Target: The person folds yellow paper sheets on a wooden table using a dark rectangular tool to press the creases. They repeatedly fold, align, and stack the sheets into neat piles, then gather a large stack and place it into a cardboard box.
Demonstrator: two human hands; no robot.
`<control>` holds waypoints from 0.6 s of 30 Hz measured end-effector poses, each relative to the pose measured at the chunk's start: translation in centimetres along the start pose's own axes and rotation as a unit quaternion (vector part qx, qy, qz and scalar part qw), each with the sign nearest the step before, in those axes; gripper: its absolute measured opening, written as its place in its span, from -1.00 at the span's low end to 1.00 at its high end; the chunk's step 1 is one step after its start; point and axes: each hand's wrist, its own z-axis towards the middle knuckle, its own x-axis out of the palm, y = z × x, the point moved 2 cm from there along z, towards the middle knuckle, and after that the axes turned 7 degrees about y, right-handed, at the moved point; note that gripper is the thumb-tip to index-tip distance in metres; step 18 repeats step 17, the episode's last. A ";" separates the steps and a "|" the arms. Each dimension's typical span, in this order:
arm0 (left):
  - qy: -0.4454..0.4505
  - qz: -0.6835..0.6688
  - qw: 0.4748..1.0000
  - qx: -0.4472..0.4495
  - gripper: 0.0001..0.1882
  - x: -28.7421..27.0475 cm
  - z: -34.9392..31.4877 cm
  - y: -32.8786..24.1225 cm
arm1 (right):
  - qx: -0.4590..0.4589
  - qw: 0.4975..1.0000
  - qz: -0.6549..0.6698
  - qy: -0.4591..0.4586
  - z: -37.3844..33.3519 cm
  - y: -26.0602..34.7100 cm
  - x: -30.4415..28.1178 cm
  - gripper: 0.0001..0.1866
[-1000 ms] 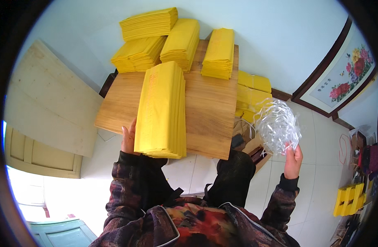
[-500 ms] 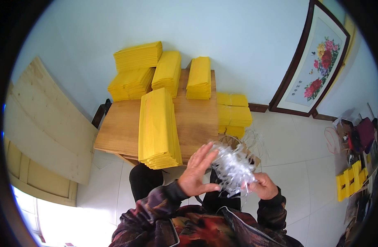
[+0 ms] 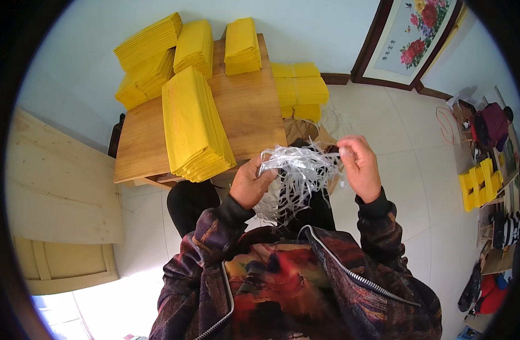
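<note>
A loose bundle of shiny, clear-white plastic strips hangs in front of my lap, its ends dangling in a tangle. My left hand is closed around the bundle's left end. At the other side, my right hand pinches the tip of one strip between thumb and fingers, drawn out from the bundle. To the left of the hands, a tall stack of folded yellow paper lies on the wooden table, its near end by the table's front edge.
More yellow stacks stand at the table's back, against the wall. Tied yellow bundles sit on the floor right of the table. A plywood board leans at the left. Shelves with bags line the right side.
My left hand has gone from spread fingers to gripping the bundle. My right hand has moved up and now pinches a strip end. The view has tilted downward.
</note>
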 end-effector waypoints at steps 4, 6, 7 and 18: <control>-0.021 0.015 0.997 0.067 -0.72 0.6 0.3 0.2 | 0.016 0.986 0.119 0.112 0.6 1.4 1.3 -0.88; -0.050 0.032 0.995 0.084 -0.74 0.8 0.5 0.7 | 0.015 0.970 0.205 0.128 1.0 1.4 1.6 -0.84; -0.058 0.067 0.992 0.085 -0.75 0.6 0.4 0.9 | -0.007 0.943 0.310 0.118 1.4 1.3 1.2 -0.81; -0.071 0.247 0.966 0.027 -0.68 1.0 -0.3 -0.8 | 0.013 0.959 0.038 0.280 1.2 -0.2 4.6 -0.84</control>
